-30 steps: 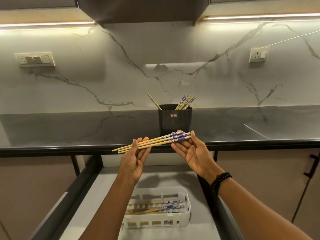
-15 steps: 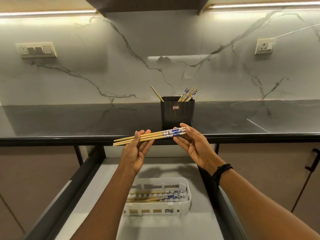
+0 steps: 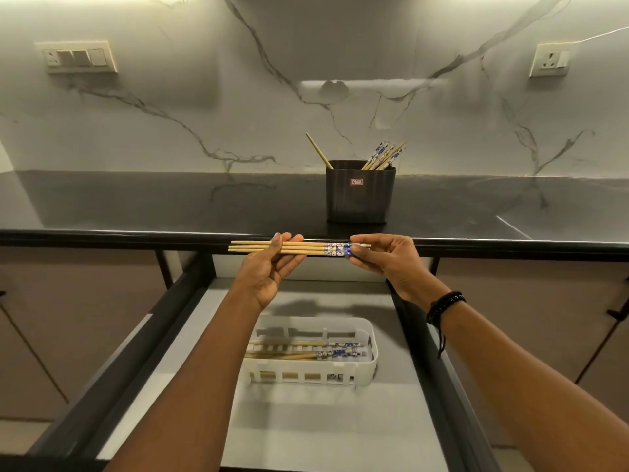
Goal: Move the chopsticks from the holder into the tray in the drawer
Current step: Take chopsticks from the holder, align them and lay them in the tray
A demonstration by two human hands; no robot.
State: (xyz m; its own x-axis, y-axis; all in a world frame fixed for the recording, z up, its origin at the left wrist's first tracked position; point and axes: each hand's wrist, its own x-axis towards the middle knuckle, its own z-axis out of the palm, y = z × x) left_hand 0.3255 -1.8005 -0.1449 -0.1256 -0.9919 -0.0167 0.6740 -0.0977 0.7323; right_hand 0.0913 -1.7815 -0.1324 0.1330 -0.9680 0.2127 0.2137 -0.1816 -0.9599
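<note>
Holding level: a bundle of chopsticks [image 3: 306,249] spans both hands, just in front of the counter [image 3: 170,206] edge and above the open drawer [image 3: 306,420]. The left hand [image 3: 269,270] grips the plain wooden tips, thumb over, fingers behind; the right hand [image 3: 384,258] pinches the blue-patterned ends. Three sticks, perhaps four, hard to count. Below, the white tray [image 3: 371,335] holds several lying flat. More stand in the black holder [image 3: 360,195] on the counter.
</note>
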